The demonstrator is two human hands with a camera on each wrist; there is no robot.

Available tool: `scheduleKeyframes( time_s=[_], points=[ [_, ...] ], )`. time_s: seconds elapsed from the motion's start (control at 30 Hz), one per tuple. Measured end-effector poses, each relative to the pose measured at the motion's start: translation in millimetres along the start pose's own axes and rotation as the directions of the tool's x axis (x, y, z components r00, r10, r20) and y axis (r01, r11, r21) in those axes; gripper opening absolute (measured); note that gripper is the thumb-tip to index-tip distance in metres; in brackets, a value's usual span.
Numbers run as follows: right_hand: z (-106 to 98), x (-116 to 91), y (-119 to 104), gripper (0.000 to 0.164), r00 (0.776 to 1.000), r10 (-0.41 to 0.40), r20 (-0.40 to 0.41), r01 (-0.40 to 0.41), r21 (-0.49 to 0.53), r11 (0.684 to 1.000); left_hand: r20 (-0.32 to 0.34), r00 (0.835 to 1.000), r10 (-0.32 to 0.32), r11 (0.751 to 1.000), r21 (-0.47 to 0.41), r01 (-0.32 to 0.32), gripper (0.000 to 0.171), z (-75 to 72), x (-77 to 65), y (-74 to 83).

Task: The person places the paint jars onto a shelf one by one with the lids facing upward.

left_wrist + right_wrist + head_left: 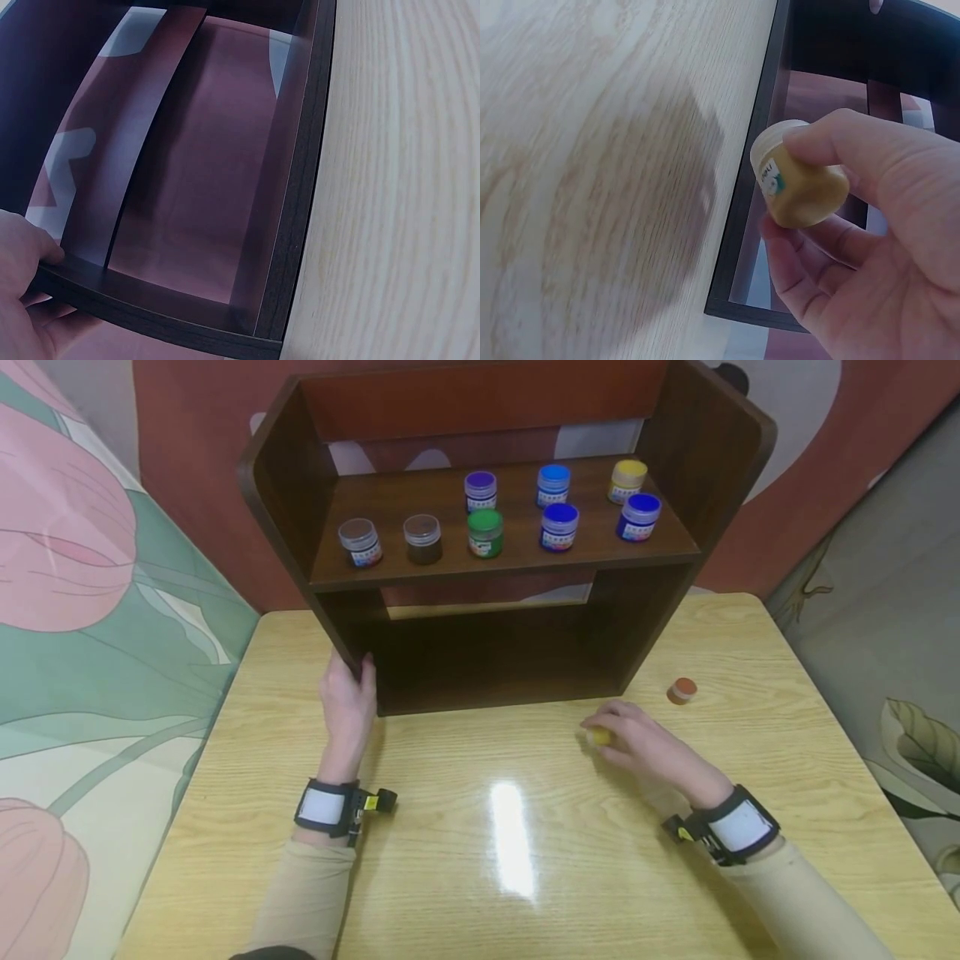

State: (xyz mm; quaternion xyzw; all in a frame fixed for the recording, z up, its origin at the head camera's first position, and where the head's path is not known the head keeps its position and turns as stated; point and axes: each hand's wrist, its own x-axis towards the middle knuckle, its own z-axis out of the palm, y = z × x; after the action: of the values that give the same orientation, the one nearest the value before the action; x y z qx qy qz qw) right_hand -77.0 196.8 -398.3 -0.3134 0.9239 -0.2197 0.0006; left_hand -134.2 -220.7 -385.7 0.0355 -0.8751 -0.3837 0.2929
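Note:
My left hand (348,702) grips the left side panel of a dark brown wooden shelf (720,443), its thumb on the inner face and fingers outside. In the left wrist view the thumb (49,247) shows over the panel's edge. My right hand (637,743) holds a small yellow paint jar (806,191) between thumb and fingers, in front of the shelf's lower right corner. The jar has a pale lid and a label, and is tilted in the right wrist view. Several paint jars stand on the upper board, among them a green jar (486,535).
An orange-brown jar (682,691) stands on the wooden table (435,793) right of the shelf. Two clear-lidded jars, including a dark one (423,539), are at the upper board's left. The shelf's lower board (495,685) holds no jars. A patterned wall (195,543) borders the table.

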Motion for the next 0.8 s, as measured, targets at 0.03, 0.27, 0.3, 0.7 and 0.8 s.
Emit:
scheduleKeyframes(
  time_s=[0.03,0.27,0.3,0.7,0.8],
  points=[
    [-0.3,0.8,-0.2,0.037,1.0,0.006,0.007,-0.006,0.01,1.0,0.002,1.0,0.0,1.0,-0.002,0.0,0.028,-0.2,-0.1,0.1],
    [-0.3,4.3,1.6,0.037,0.999,0.035,0.021,-0.037,0.055,0.998,0.006,1.0,0.004,1.0,-0.007,-0.004,0.028,-1.1,-0.4,0.2],
    [-0.2,4.7,1.7,0.037,0.999,0.04,0.017,-0.041,0.056,0.998,0.005,1.0,0.005,1.0,-0.006,-0.005,0.028,-1.1,-0.5,0.1],
    [-3.0,9.3,2.5,0.035,0.996,0.093,-0.002,-0.093,0.079,0.993,-0.008,1.0,0.023,1.0,-0.018,-0.023,0.028,0.0,-0.5,-0.6],
    [-3.3,9.9,4.7,0.032,0.996,0.09,-0.011,-0.089,0.101,0.991,-0.01,1.0,0.028,0.999,-0.018,-0.028,0.028,-0.1,-0.4,-0.8]
  ],
)
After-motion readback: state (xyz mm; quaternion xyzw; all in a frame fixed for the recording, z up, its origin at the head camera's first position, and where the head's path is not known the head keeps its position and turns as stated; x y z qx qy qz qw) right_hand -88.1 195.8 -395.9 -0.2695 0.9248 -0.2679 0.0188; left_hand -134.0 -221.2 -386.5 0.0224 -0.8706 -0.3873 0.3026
